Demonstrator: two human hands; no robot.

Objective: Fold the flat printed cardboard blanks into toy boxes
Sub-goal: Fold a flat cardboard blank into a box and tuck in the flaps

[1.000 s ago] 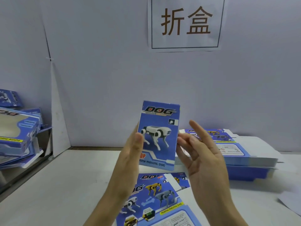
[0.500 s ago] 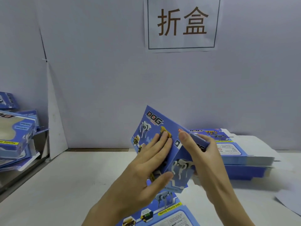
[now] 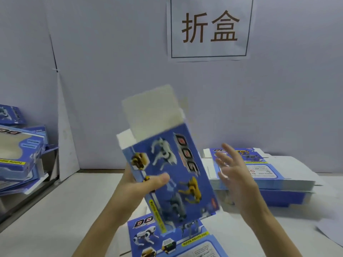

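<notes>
Showing a white table (image 3: 74,210) across the lower field, from 8 to 4 o'clock. Bearing a stack of flat blanks (image 3: 278,171) at 3 o'clock and a pile of folded boxes (image 3: 20,156) at 9 o'clock. Held up at centre, tilted: blue toy box (image 3: 178,175), white top flap (image 3: 154,110) open toward 12 o'clock. Lying at 6 o'clock: one flat blank (image 3: 167,242). Gripping the box's 9 o'clock edge, thumb across the print: left hand (image 3: 137,190). Poised just beside its 3 o'clock edge, fingers spread, holding nothing: right hand (image 3: 235,175).
</notes>
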